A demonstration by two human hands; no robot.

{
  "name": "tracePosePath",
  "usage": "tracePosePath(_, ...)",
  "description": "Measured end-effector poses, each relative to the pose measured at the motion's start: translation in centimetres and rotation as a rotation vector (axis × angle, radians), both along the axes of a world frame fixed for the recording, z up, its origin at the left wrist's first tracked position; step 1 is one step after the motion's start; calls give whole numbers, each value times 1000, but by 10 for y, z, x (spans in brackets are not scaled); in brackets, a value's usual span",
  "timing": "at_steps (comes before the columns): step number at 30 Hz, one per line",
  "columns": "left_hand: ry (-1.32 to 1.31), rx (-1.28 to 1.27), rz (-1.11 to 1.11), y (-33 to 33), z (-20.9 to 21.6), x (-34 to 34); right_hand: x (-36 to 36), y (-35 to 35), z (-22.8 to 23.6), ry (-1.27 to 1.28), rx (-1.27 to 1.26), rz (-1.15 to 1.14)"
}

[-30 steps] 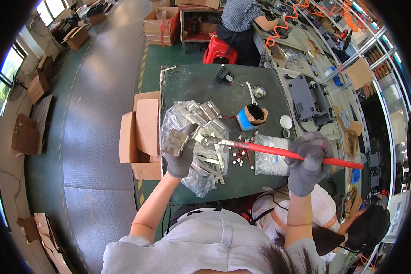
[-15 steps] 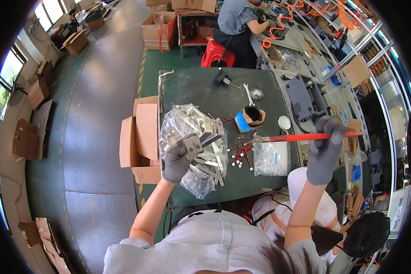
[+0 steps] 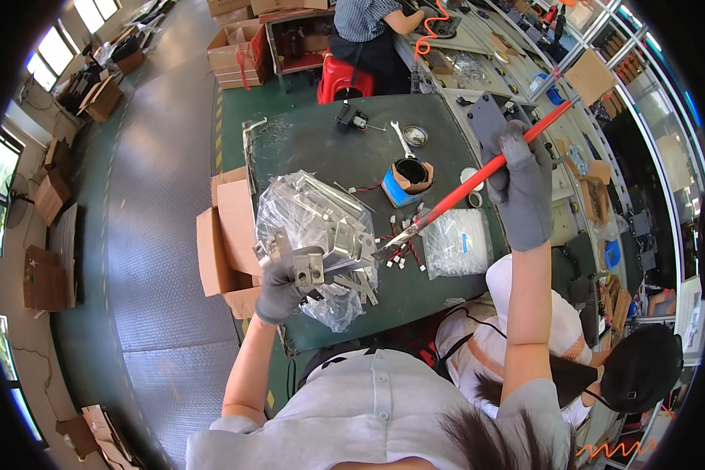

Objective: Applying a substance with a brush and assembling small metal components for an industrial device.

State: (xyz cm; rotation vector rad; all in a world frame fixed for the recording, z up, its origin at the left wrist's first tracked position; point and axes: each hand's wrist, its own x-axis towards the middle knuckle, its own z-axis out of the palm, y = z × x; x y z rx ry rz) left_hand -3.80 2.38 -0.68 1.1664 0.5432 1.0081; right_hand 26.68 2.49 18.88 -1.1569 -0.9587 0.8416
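Note:
In a grey glove, my left hand (image 3: 278,291) is closed round metal brackets (image 3: 309,268) with holes in their ends. My right hand (image 3: 521,192), gloved too, grips a long red-handled brush (image 3: 470,184) that slants down to the left. Its tip hangs between the brackets and a bundle of red and black wires with white connectors (image 3: 406,252). Beside my left hand, a clear plastic bag (image 3: 290,200) with more metal strips lies on the dark table (image 3: 313,129). Behind the brush stands a blue tin (image 3: 399,190) with a dark inside.
A wrench (image 3: 402,139), a small round dish (image 3: 416,136) and a black motor-like part (image 3: 351,116) lie toward the far side. A plastic-wrapped packet (image 3: 458,243) is near the right edge. An open carton (image 3: 235,215) adjoins the left. One person (image 3: 525,337) sits close at right, another (image 3: 368,39) farther off.
The brush has gone from nearly level to a steep slant, its tip lower and nearer the brackets. My left hand with the brackets is lower in view. The whole view has shifted slightly.

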Motion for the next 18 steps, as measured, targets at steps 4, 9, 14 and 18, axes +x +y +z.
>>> tracePosePath(4, 37, -75, -71, -1, -4, -6, -5, 7, 1, -68, -25, 6)
tracePosePath(9, -31, -76, -150, -1, 19, 1, -6, 14, -4, -63, -46, 37)
tracePosePath(14, 20, -10, -144, 6, 14, 3, 6, 29, -11, -210, 84, -136)
tracePosePath(18, -21, -46, -90, 5, 4, 3, 12, 19, -8, -293, 149, -124)
